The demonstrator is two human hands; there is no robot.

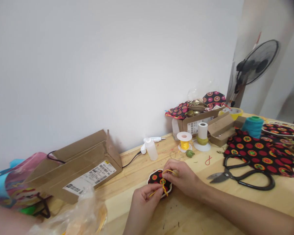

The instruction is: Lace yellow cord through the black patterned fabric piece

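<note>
A small flower-shaped fabric piece (156, 178), black with red and yellow circles and a white edge, lies on the wooden table (186, 215). A yellow cord (164, 187) crosses it. My left hand (143, 204) pinches one end of the cord at the piece's near edge. My right hand (182, 176) pinches a loop of the same cord just right of the piece. Both hands are closed on the cord.
Black scissors (245, 178) lie right of my hands beside patterned fabric (262, 155). Behind stand a yellow cord spool (184, 140), a white spool (202, 137), a small white bottle (152, 149), a teal yarn cone (253, 126) and cardboard boxes (75, 166). A fan (256, 63) stands at the far right.
</note>
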